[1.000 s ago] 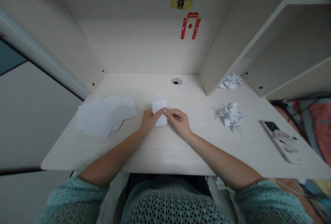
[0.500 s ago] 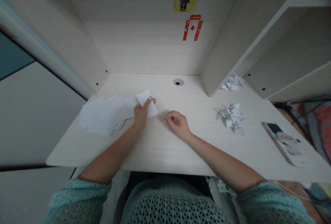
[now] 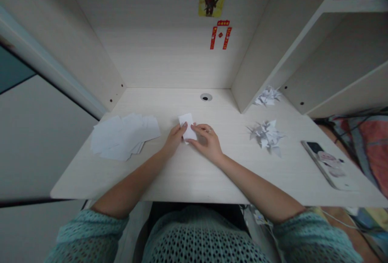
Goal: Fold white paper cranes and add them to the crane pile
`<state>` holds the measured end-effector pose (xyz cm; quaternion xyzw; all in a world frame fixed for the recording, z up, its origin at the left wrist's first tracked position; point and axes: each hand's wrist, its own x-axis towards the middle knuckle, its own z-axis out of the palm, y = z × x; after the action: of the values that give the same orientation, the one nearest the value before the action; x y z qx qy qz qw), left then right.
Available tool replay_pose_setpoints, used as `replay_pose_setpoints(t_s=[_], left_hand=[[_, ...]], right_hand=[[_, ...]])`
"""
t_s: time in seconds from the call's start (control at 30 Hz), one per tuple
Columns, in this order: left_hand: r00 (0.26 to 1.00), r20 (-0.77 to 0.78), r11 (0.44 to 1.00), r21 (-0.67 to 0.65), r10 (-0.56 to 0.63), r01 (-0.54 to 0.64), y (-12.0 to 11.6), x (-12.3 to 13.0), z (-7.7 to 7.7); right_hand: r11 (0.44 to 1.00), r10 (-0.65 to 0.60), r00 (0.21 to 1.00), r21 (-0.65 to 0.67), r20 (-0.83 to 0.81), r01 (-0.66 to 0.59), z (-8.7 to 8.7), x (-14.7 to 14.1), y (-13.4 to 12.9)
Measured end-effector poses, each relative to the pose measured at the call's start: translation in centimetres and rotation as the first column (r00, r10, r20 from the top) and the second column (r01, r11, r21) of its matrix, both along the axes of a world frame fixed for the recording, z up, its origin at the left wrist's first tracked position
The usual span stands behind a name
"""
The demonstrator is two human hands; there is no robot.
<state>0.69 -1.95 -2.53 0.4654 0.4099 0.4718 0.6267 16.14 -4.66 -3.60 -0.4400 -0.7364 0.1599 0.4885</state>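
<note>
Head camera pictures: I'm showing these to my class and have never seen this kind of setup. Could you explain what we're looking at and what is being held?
There is no machine here: a person wears one camera on their head, so every picture looks down over their own arms at a desk. Their left hand and right hand together hold a small white paper slip. On the pale desk lie loose white paper sheets to the left, folded paper shapes to the right, and a phone further right.
</note>
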Motion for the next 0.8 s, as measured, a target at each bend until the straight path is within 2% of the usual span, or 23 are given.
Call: replay_pose_setpoints(t_s=[0.1,0.17,0.33,0.4,0.6,0.8], left_hand=[[0.997,-0.013,0.996,-0.051,-0.077,0.076,0.1,-0.1,-0.2],[0.993,-0.036,0.993,-0.037,-0.115,0.114,0.1,-0.1,-0.4],[0.963,-0.154,0.953,0.174,-0.222,0.248,0.0,-0.2,-0.3],[0.955,-0.189,0.94,0.211,-0.229,0.267,0.0,-0.2,-0.3],[0.954,-0.21,0.947,0.197,-0.212,0.254,0.1,-0.4,-0.3],[0.938,-0.302,0.94,0.234,-0.17,0.246,0.3,-0.9,0.1]], right_hand=[[0.999,-0.029,1.0,-0.03,-0.004,0.029,0.1,0.3,0.2],[0.997,-0.049,0.999,-0.053,-0.002,0.049,0.2,0.5,0.2],[0.994,-0.056,0.998,-0.099,-0.027,0.053,0.2,0.6,0.3],[0.993,-0.032,0.998,-0.116,-0.057,0.025,0.1,0.6,0.3],[0.977,0.052,0.98,-0.195,-0.192,-0.09,0.0,0.6,0.8],[0.911,0.062,0.926,-0.358,-0.371,-0.204,-0.3,0.6,1.3]])
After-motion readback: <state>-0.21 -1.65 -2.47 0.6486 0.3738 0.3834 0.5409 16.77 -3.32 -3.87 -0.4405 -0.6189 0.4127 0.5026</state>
